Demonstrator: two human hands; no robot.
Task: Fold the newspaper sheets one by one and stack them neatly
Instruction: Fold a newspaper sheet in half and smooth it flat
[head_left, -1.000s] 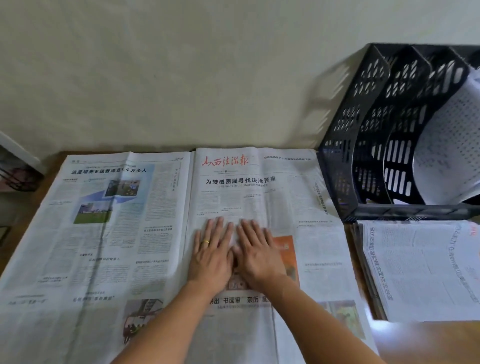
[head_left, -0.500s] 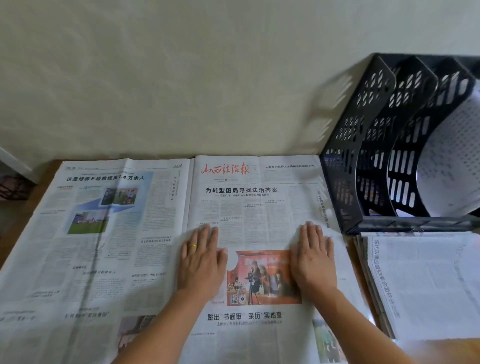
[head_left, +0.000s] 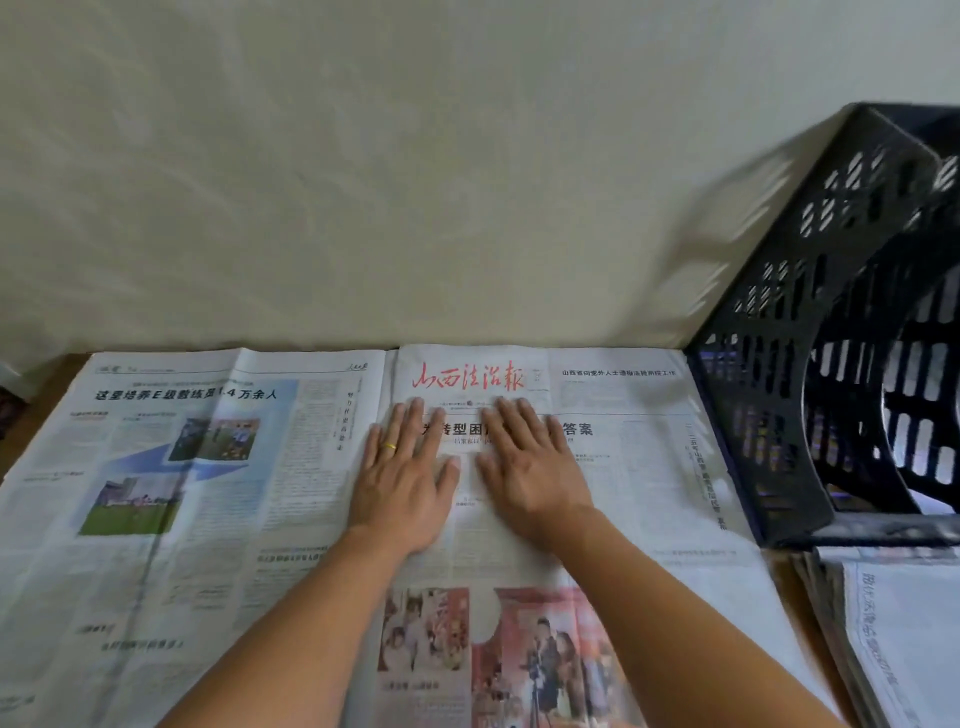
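A folded newspaper sheet (head_left: 639, 467) with a red masthead lies flat at the middle of the table, on top of a wider open sheet (head_left: 171, 493) that spreads to the left. My left hand (head_left: 405, 478), wearing a gold ring, and my right hand (head_left: 524, 467) both press flat on the upper part of the folded sheet, side by side just under the masthead, fingers spread toward the wall. Neither hand grips anything. A stack of folded newspapers (head_left: 893, 634) sits at the right edge of the table.
A black perforated file rack (head_left: 810, 322) stands at the back right, next to the folded sheet's right edge and behind the stack. A pale wall (head_left: 415, 182) runs along the table's far edge. Bare wooden table (head_left: 779, 577) shows between sheet and stack.
My hands had spread apart across the middle of the folded sheet; now they have come together and slid up toward the masthead. The view has tilted closer to the sheet.
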